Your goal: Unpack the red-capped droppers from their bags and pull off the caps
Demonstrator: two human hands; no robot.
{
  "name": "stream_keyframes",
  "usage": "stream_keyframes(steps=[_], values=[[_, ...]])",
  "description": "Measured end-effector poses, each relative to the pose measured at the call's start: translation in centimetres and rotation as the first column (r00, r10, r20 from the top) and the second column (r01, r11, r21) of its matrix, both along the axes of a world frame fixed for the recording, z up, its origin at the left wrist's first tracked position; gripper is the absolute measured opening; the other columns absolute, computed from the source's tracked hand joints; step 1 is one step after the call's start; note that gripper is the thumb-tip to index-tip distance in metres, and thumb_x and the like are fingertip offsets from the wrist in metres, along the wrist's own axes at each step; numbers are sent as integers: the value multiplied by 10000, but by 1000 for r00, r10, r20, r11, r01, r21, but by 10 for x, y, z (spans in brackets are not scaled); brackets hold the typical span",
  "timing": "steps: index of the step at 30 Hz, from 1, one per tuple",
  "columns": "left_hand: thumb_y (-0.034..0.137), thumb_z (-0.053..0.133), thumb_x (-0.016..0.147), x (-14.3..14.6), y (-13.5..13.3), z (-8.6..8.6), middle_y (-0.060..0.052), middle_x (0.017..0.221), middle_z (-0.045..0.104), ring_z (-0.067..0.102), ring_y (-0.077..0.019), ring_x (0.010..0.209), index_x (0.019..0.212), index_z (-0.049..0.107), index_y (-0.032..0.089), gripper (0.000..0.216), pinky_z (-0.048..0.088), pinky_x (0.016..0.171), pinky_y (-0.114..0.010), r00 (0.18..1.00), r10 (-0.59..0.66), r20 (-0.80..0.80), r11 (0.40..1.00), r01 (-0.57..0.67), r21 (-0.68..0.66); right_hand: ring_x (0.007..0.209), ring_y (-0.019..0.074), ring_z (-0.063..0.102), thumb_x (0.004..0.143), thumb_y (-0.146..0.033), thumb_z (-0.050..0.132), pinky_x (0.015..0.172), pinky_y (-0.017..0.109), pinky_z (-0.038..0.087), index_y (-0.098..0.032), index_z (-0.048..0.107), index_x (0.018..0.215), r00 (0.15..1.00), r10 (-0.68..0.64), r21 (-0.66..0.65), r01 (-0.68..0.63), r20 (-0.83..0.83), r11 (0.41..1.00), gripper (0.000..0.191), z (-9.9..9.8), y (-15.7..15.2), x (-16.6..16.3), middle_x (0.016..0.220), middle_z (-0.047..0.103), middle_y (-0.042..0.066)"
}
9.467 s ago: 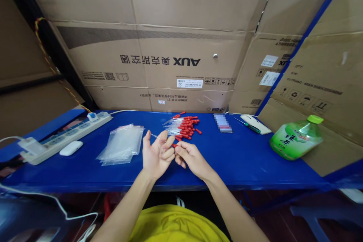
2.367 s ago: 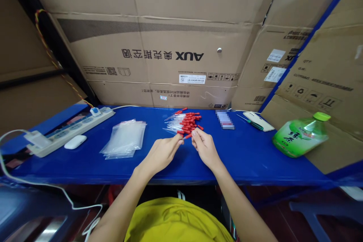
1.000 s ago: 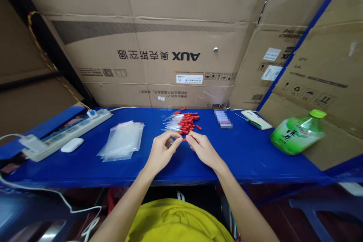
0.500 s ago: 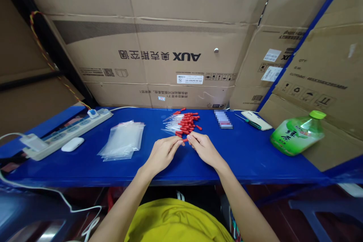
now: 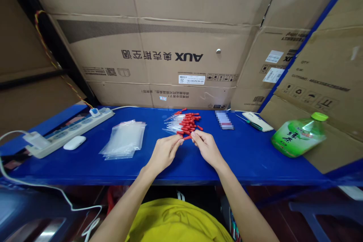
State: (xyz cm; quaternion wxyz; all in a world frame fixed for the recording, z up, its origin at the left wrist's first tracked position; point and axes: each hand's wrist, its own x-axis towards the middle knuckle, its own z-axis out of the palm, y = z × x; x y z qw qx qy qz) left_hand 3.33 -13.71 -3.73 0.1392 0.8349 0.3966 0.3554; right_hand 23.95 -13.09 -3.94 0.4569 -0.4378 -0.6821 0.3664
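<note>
Between my two hands is a dropper [image 5: 187,137], of which only the red rubber bulb shows. My left hand [image 5: 166,152] is closed in a pinch at its left end, where the fingers hide the clear tube, if it is there. On the right end, the thumb and fingers of my right hand [image 5: 207,147] pinch the bulb. Just beyond my fingertips lies a pile of droppers [image 5: 185,122], with clear thin tubes pointing left and red bulbs to the right. Left of my left hand is a stack of clear zip bags [image 5: 124,140].
A power strip [image 5: 70,132] and a white earbud case [image 5: 74,143] lie on the left of the blue table [image 5: 227,170]. To the right are a phone [image 5: 224,120], a green screwdriver [image 5: 253,124], a white phone-like slab [image 5: 259,120] and a tilted green tea bottle [image 5: 297,136]. Cardboard walls [image 5: 170,0] enclose the back.
My fingertips have drawn slightly apart, and more of the red bulb shows between them. The whole view has shifted a little; the pile and the bags look unchanged.
</note>
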Motion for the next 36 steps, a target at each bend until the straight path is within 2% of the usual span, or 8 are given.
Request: stream_keyframes(steps=[5,10,20,23,29,33,36], values=[[359,387,1092,0,-2,4,-18,804,675,606,-145,704,870,600,188,353,398,701,-257,999,-37,8,999,37,-37,611,117,428,1040,-571,466,589,256,319,-208,515,770,992,122,-7,-122,-13,992,455,4,-2,6,675,489,-32],[361,386,1093,-1,-4,7,-10,814,688,617,-140,721,870,617,186,366,409,718,-254,996,-90,1,994,90,-69,572,113,354,1042,-551,483,577,255,282,-219,566,898,975,191,21,-195,111,981,371,18,-8,15,634,416,-64],[414,439,1076,-3,-1,10,-22,861,731,651,-157,771,906,696,183,385,442,767,-260,988,-80,132,978,104,-182,701,175,601,1053,-490,491,682,261,341,-254,635,999,894,64,181,-159,444,971,281,22,-10,17,805,683,3],[404,439,1078,-3,0,11,-26,904,742,665,-162,817,938,703,189,369,450,799,-263,987,-107,119,975,127,-184,734,188,632,1064,-476,465,701,266,357,-258,648,1002,888,64,185,-165,455,969,292,21,-9,17,854,718,22],[395,468,1072,-3,0,8,-44,1042,751,685,-176,937,1051,702,204,303,470,868,-268,989,-109,104,983,122,-133,732,183,630,1064,-457,478,702,260,355,-257,631,971,897,54,192,-152,438,969,269,21,-8,20,828,705,5],[402,469,1071,-3,-1,7,-52,1017,748,679,-178,923,1023,710,196,321,476,873,-280,987,-118,112,985,131,-116,720,176,629,1061,-450,489,692,254,350,-254,628,971,902,61,182,-152,427,972,257,21,-9,20,823,703,-2],[444,474,1063,-3,-1,7,-42,902,723,643,-163,800,1092,702,188,344,477,785,-278,973,-44,229,985,80,-150,714,177,624,1064,-448,477,692,254,351,-251,623,973,907,63,181,-151,416,972,261,20,-10,16,807,690,-2]])
